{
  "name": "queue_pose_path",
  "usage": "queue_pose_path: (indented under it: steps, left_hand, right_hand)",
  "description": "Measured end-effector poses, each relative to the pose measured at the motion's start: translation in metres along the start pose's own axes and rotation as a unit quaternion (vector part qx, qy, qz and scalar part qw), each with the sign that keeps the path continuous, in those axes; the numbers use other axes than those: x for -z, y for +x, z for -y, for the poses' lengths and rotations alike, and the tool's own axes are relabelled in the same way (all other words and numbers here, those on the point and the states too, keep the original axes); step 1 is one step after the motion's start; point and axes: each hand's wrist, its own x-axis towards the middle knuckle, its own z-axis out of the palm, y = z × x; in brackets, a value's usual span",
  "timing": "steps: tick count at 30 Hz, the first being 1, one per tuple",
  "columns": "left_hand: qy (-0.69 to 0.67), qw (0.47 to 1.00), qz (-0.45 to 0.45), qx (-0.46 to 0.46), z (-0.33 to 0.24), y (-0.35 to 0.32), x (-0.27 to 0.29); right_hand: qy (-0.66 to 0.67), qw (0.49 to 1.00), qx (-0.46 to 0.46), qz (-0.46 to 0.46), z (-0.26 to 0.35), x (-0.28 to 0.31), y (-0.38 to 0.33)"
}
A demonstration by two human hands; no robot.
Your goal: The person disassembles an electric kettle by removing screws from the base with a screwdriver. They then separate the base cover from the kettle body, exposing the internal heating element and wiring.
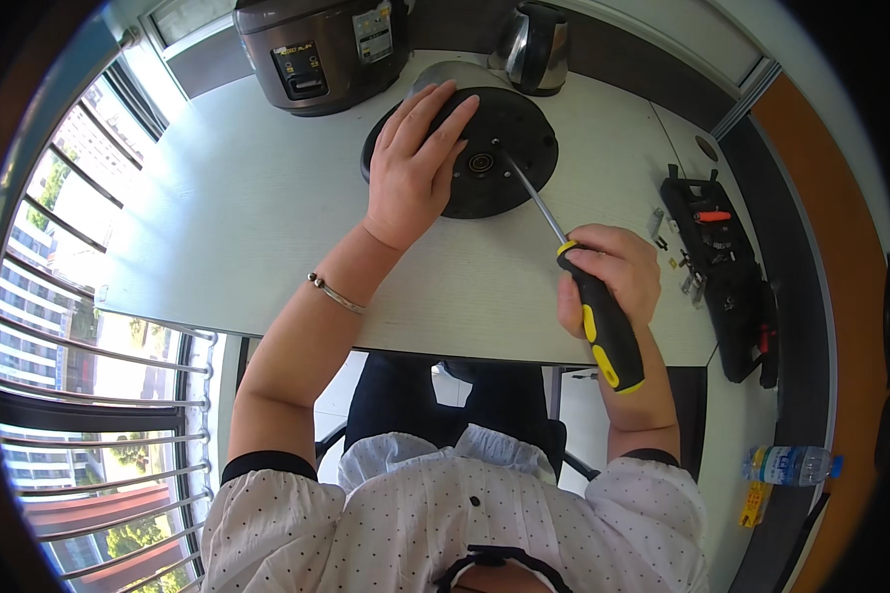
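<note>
Fingers of your right hand (618, 275) are closed around the handle of a black and yellow screwdriver (599, 318), nearer to you and to the right of the black disc (487, 190). The screwdriver's shaft slants up to the disc, its tip at a small spot beside the round metal ring (482, 163); you cannot tell whether it sits in a screw. Your left hand (412, 173) lies on the disc's left side, fingers extended and slightly spread, pressed to its face without gripping anything between them.

The disc rests on the pale surface (257, 237). Behind it to the left is a brown cooker (316, 59); behind it to the right, a kettle (541, 49). Well to the disc's right lie an open black tool case (714, 247) and small loose pieces (695, 287).
</note>
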Motion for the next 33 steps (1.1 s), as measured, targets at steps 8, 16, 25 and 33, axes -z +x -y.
queue_pose_path:
  steps: [8,16,25,33]
  left_hand:
    - [0.072,0.997,-0.001,-0.032,-0.004,-0.002,0.007]
    - [-0.029,0.991,0.055,-0.118,-0.036,-0.002,0.017]
    - [0.003,0.989,0.000,-0.148,-0.043,-0.007,0.004]
    - [0.016,0.985,-0.011,-0.171,-0.039,-0.005,0.004]
  right_hand:
    - [0.009,1.000,-0.016,0.000,0.004,-0.003,0.002]
    - [0.001,1.000,0.013,-0.021,0.003,-0.010,0.005]
    - [0.005,1.000,0.015,-0.016,0.001,-0.015,0.000]
    - [-0.015,0.999,0.019,-0.036,0.004,-0.020,-0.001]
